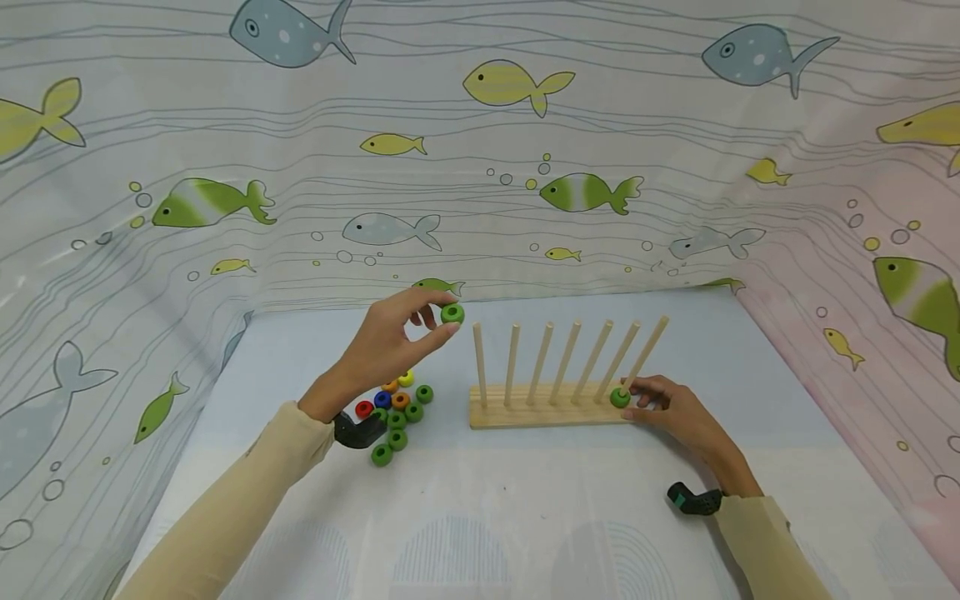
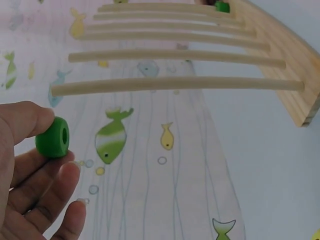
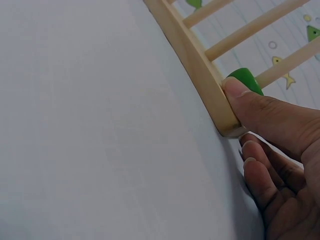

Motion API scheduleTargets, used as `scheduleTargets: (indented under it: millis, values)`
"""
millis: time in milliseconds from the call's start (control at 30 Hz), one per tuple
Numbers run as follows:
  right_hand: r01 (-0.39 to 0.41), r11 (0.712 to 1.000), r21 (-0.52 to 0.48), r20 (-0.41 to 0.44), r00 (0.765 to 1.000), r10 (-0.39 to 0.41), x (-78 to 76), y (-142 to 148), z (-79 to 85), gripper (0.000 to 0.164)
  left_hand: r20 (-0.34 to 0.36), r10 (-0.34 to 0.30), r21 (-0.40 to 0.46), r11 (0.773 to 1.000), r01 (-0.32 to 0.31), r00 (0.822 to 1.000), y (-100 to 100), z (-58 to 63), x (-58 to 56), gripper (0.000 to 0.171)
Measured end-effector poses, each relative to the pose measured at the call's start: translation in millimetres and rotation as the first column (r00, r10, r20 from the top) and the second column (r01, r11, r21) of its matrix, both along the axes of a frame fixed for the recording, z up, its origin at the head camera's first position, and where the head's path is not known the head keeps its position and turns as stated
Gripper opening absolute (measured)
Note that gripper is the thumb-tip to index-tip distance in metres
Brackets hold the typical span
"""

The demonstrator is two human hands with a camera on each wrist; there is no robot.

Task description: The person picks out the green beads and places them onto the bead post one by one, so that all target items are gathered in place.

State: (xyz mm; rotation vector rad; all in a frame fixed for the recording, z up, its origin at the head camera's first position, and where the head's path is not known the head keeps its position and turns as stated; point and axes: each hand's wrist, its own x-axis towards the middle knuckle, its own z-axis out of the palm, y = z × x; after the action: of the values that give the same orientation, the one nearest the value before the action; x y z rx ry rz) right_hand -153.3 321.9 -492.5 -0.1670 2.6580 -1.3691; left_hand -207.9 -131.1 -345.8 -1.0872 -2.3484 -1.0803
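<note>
A fish-patterned sheet (image 1: 465, 187) fills the upper half of the head view and runs down both sides. Below it, the pale surface (image 1: 525, 492) spreads across the centre and bottom. Beige sleeves enter from the lower left (image 1: 232, 492) and lower right (image 1: 765, 542), each with a black wrist device just beyond its cuff.

The wooden rack (image 1: 551, 417) stands right of centre on the surface, its seven pegs rising from a long base. The left hand (image 1: 390, 335) is raised near the middle of the frame; its grip is narrow, thumb and finger pinching a green bead. The right hand (image 1: 678, 412) is right of centre, its grip around the right end of the rack, thumb at the base's front edge.

Loose beads (image 1: 397, 419) lie in a cluster left of centre, below the left hand: green, orange, red, blue and yellow.

The held bead (image 1: 452, 314) is left of the leftmost peg's top and apart from it, its hole showing. Another, the threaded bead (image 1: 620, 398), sits at the foot of the rightmost peg, beside the right thumb.
</note>
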Motion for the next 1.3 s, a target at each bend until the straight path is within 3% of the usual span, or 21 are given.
scheduleTargets:
  millis: [133, 267, 500, 1300]
  values:
    - [0.001, 1.0, 0.009, 0.001, 1.0, -0.001, 0.1, 1, 0.0, 0.057, 0.0, -0.021, 0.022, 1.0, 0.021, 1.0, 5, 3.1, -0.8, 0.031]
    - [0.003, 1.0, 0.016, 0.002, 1.0, -0.003, -3.1, 6, -10.7, 0.059, -0.014, -0.047, 0.039, 0.998, 0.048, 0.999, 10, 5.6, -2.1, 0.031]
    - [0.006, 1.0, 0.02, 0.005, 1.0, -0.007, -3.1, 8, -14.2, 0.059, -0.008, -0.052, 0.029, 0.998, 0.052, 0.999, 19, 9.7, -3.4, 0.034]
    - [0.001, 1.0, 0.014, 0.0, 1.0, -0.001, -2.8, 7, -13.1, 0.059, -0.066, -0.142, 0.011, 0.99, 0.143, 0.988, 51, 20.1, -9.5, 0.031]
